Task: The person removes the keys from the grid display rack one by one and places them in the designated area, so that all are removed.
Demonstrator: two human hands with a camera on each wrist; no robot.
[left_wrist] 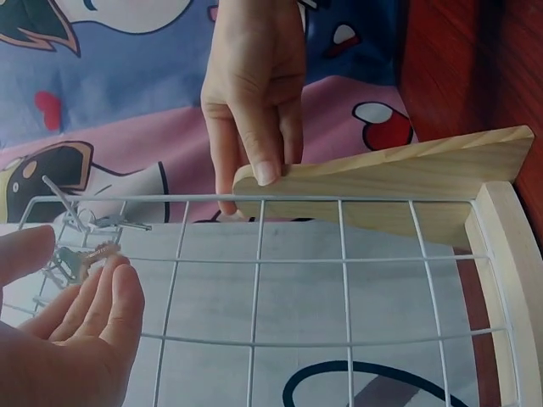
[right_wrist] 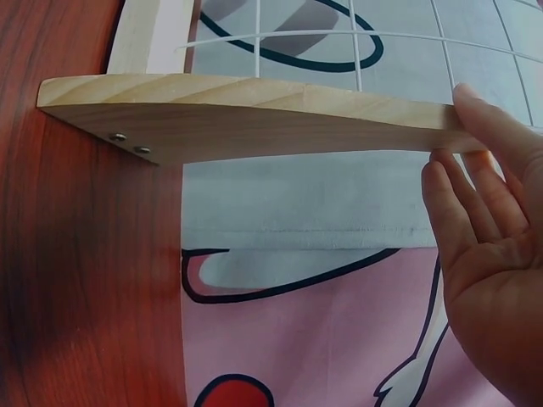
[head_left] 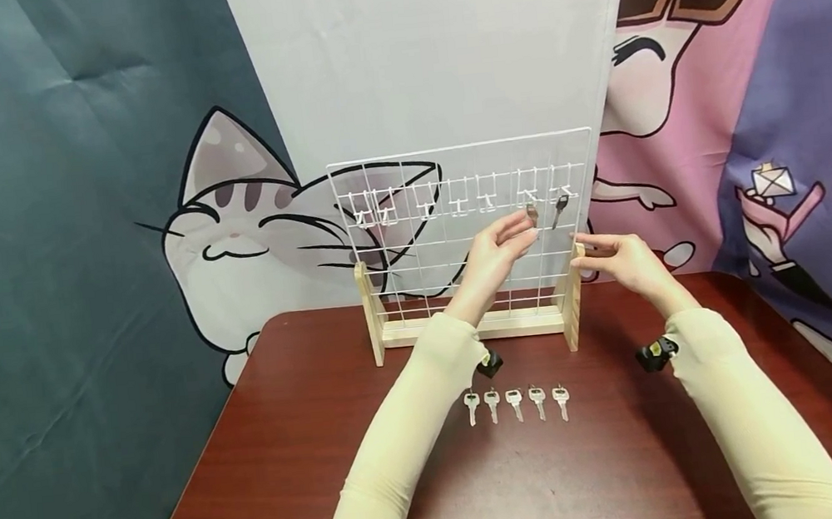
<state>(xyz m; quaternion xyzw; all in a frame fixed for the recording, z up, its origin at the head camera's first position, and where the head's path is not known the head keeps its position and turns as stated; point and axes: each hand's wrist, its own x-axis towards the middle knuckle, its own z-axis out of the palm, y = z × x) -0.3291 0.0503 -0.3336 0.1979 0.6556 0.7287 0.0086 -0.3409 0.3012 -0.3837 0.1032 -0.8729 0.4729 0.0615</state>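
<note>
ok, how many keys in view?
7. Five keys in a row on the table, one key hanging at the right end of the rack, one key beside it at the left hand. The left arm may hide more.

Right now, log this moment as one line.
Left hand: at key by hook | Right hand: pinches post | Rack: another key hung | Table: five keys in row

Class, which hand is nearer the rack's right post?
Right: the right hand pinches that post near its top; the left hand is farther left, by a hanging key.
</note>
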